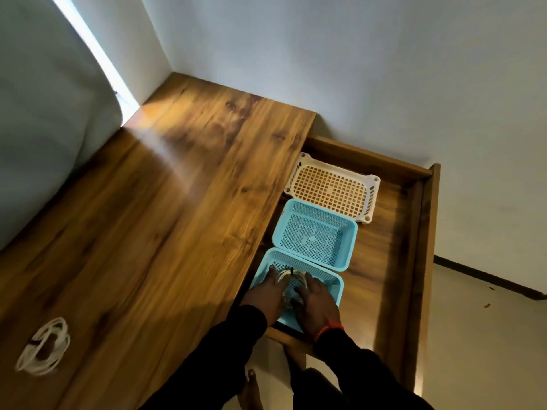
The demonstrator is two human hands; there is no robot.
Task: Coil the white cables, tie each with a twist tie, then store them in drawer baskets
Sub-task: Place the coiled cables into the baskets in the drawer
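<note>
At near left on the counter (142, 232): one coiled white cable (44, 347), tied, well apart from the hands. Right of it, open drawer (414, 232) holds three baskets in a row. In nearest blue basket (331, 287): left hand (265, 294) and right hand (318, 306), fingers spread, pressing a second coil (288, 276) flat. Farther: blue basket (313, 232), white basket (331, 187).
</note>
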